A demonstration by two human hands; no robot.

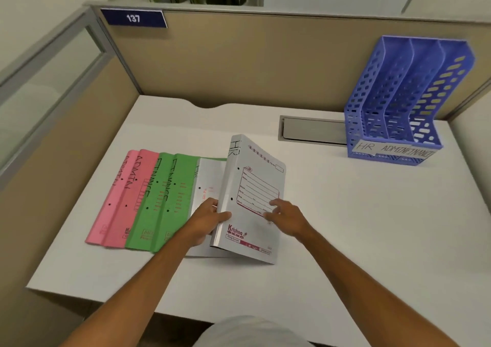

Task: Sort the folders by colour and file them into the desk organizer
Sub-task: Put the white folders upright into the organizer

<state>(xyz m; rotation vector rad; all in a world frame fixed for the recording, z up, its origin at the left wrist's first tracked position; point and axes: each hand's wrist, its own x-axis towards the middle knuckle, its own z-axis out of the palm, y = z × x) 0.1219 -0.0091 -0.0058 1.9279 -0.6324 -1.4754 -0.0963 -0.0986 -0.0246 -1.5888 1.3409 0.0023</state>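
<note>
The upper white folder [255, 195] is held tilted off the desk [345, 227], near its middle and somewhat toward the front edge. Its left, spine-side edge is pinched by the left hand [210, 219], thumb on the cover and fingers beneath. The right hand [287, 216] is spread over the printed cover, fingers apart and blurred; whether they touch it cannot be told.

A one-edge grip is judged the main risk: the covers could swing apart or the folder could slip, and any loose sheets inside would be spilled. The lower white folder [210, 182] lies just beneath and could be dragged along, which would disturb the fan of green folders [170, 200] and pink folders [119, 198] overlapping toward the left edge. The desk organizer [398, 102] stands well apart at the far right corner, with no folder seen in it. A long reach is called for, and a light rack could be pushed or tipped by a folder that catches a divider.

"HR" is hand-lettered along the lifted folder's spine edge, and "Krishna" is printed in red low on its cover; the form lines above are too small to be read. "FINANCE" is written on the greens and "ADMIN" on the pinks. On the organizer's label strip [393, 148] "HR", "ADMIN" and "FINANCE" are read — the last two run together, so a slot could be mistaken. A number plate [132, 18] on the partition reads "137".
</note>
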